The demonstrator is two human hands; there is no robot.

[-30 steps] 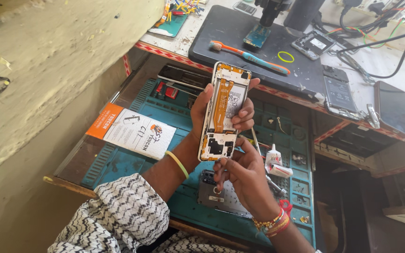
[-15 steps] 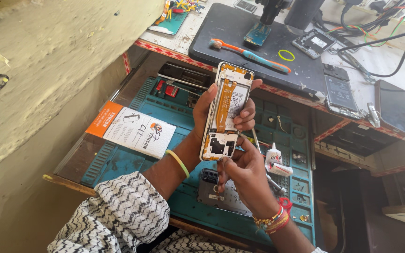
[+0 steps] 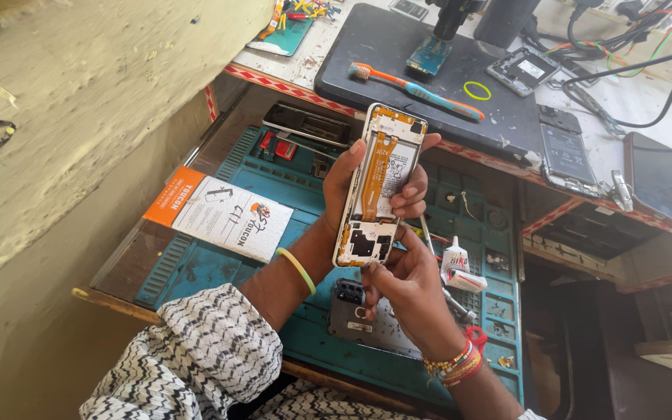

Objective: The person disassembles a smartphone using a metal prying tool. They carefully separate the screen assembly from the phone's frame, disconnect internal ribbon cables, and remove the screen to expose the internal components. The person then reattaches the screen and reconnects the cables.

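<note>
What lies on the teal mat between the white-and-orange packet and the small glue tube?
In the head view, between the packet and the glue tube is the left hand holding the opened phone, with the right hand at its lower end.

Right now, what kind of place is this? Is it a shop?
Probably a phone repair bench. The left hand holds an opened phone over a teal work mat, and other phones lie on the counter by cables.
</note>
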